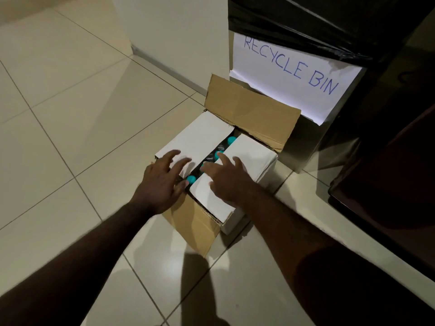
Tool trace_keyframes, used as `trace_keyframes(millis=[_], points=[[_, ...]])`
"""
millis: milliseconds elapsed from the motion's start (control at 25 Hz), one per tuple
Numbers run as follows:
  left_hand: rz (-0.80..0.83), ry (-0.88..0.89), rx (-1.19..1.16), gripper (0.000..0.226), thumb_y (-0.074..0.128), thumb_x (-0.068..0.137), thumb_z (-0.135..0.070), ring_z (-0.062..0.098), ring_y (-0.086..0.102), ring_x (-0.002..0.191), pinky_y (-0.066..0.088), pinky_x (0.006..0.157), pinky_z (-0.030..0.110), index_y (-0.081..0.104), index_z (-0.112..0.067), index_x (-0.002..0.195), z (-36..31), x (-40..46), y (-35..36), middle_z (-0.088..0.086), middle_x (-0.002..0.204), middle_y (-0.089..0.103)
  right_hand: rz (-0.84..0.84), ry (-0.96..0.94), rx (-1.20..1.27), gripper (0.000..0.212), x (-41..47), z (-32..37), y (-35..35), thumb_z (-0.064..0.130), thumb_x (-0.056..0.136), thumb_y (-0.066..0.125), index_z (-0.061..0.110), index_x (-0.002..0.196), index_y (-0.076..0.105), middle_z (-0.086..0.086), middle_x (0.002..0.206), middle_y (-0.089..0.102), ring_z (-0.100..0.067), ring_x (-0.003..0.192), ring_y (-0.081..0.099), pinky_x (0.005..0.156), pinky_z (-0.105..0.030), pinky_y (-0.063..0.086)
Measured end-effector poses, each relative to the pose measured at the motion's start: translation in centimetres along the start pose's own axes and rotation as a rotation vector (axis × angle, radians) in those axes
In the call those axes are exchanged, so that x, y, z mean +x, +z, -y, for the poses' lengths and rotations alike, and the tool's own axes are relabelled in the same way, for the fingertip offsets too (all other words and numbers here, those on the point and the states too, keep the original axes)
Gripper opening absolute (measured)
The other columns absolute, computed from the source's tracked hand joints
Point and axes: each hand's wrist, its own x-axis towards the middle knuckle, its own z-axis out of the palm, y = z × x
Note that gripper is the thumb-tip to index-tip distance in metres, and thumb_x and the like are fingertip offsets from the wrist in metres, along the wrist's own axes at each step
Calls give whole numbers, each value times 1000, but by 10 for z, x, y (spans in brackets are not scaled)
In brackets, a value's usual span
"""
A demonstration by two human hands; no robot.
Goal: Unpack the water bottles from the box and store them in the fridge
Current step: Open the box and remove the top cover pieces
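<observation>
A pale, glossy tiled floor (70, 114) fills most of the head view, running up to a cream wall (179, 31). At upper right stands a tall bin lined with a black plastic bag (306, 22), a white paper sign (289, 74) on its front hand-lettered "RECYCLE BIN" in blue. A dark cabinet-like surface (388, 184) edges the frame on the right. Just in front of the bin, a brown cardboard box with white-faced flaps (195, 222) sits on the floor; its far flap (249, 114) stands up, the near flap lies folded outward, and the two side flaps lie nearly closed with a narrow gap between them. Through that gap show several turquoise bottle caps (191, 178) and the clear tops of plastic water bottles (210, 158) packed inside the box. The left hand (162, 182), fingers spread and straight, rests over the left flap; the right hand (226, 177), likewise released with fingers extended, lies on the right flap, fingertips at the gap. Neither grasps anything.
</observation>
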Motion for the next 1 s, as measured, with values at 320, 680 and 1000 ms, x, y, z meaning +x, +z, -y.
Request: trace_keyframes(millis=[320, 680, 1000], points=[[171, -401, 0, 63, 51, 89, -56, 20, 28, 138, 23, 110, 58, 33, -25, 141, -10, 36, 25, -2, 151, 31, 47, -68, -171, 47, -2, 15, 5, 33, 98, 44, 24, 143, 36, -2, 152, 35, -30, 146, 12, 112, -62, 6], [72, -415, 58, 54, 46, 82, -63, 23, 56, 109, 31, 101, 52, 50, -24, 119, -18, 58, 13, -2, 119, 59, -237, -54, 51, 50, -11, 5, -82, 46, 99, 29, 13, 87, 63, -1, 89, 65, -22, 88, 60, 88, -40, 41], [-426, -301, -119, 32, 50, 94, -32, 26, 66, 81, 47, 64, 31, 50, -23, 125, 6, 45, -21, 3, 105, 71, 345, 708, 490, 42, -21, -102, -112, 43, 94, 52, 4, 82, 62, -8, 75, 60, -18, 60, 54, 55, -26, 46]])
